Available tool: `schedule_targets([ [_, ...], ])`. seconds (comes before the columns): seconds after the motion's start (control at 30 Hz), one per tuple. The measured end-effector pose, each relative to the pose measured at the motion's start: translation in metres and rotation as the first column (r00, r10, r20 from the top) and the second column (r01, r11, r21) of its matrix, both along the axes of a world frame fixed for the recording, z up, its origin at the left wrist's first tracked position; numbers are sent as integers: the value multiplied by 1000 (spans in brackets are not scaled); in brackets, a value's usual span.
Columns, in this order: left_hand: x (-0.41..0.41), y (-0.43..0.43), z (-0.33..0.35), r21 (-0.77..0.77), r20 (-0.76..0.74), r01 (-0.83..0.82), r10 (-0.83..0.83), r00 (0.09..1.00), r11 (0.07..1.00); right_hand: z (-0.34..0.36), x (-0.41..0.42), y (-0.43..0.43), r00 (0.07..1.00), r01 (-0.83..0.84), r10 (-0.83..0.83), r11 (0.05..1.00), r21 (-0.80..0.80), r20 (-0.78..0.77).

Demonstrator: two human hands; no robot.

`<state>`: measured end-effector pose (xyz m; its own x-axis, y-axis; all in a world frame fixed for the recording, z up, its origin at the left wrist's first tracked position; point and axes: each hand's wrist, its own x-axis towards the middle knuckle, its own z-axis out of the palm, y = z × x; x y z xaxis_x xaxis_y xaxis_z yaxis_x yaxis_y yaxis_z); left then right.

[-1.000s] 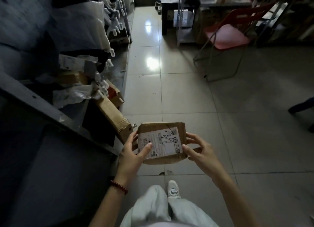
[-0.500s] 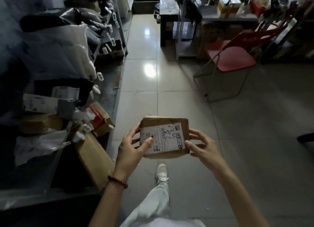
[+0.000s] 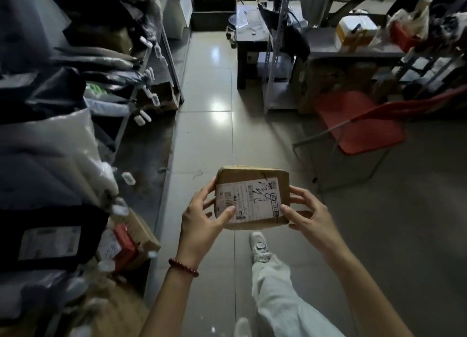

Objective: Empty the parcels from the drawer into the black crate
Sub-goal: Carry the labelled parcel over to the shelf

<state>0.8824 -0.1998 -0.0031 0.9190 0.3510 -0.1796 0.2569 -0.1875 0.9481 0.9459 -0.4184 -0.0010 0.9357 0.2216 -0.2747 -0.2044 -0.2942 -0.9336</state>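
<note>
Left hand: The left hand (image 3: 199, 220) held the left side of the parcel. Its thumb lay on the white label (image 3: 249, 200) and its fingers curled round the back edge. A red bead band (image 3: 183, 267) sat on that wrist.
Parcel: The brown parcel (image 3: 252, 197) was up in the air between the two hands, label side up, over the floor. It was in no drawer and in no crate.
Right hand: The right hand (image 3: 310, 215) gripped the right side, thumb on the label's corner, fingers round the back.
Drawer: It was not in the picture.
Black crate: A dark open box (image 3: 213, 13) stood far ahead. It may have been the crate, but it was too dark to be sure.
Done: One parcel was out and in both hands.
Left to do: This parcel had yet to go into the crate. How many more waited, I cannot tell.
Shelves: The shelves (image 3: 146, 147) on the left were stuffed with grey and black bags (image 3: 50, 147). Small brown boxes (image 3: 144, 235) poked out low down.
Floor: The tile floor (image 3: 209, 139) ran straight ahead beside the shelves. One white shoe (image 3: 259, 245) was out in front, under the parcel.
Dark table: The dark table (image 3: 252, 46) stood just right of the dark box.
Red chair: The red chair (image 3: 361, 124) stood off to the right, well apart from the parcel.
In the way: I think the poking boxes and the table corner were the spots to bump.
</note>
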Motion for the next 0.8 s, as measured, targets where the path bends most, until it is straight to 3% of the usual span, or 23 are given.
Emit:
schedule_targets([
  [0.27, 194, 57, 10, 151, -22, -29, 33, 999, 988, 8, 221, 66, 994, -102, 101, 995, 16, 37],
  [0.4, 280, 93, 17, 202, -20, -125, 132, 991, 971, 15, 315, 109, 987, -160, 160, 987, 14, -7],
  [0.57, 386, 152, 15, 79, 5, -237, 238, 971, 968, 9, 433, 181, 981, -187, 187, 982, 10, -53],
  [0.8, 552, 278, 19, -204, 91, -155, 176, 980, 967, 21, 591, 293, 991, -101, 109, 990, 93, -83],
])
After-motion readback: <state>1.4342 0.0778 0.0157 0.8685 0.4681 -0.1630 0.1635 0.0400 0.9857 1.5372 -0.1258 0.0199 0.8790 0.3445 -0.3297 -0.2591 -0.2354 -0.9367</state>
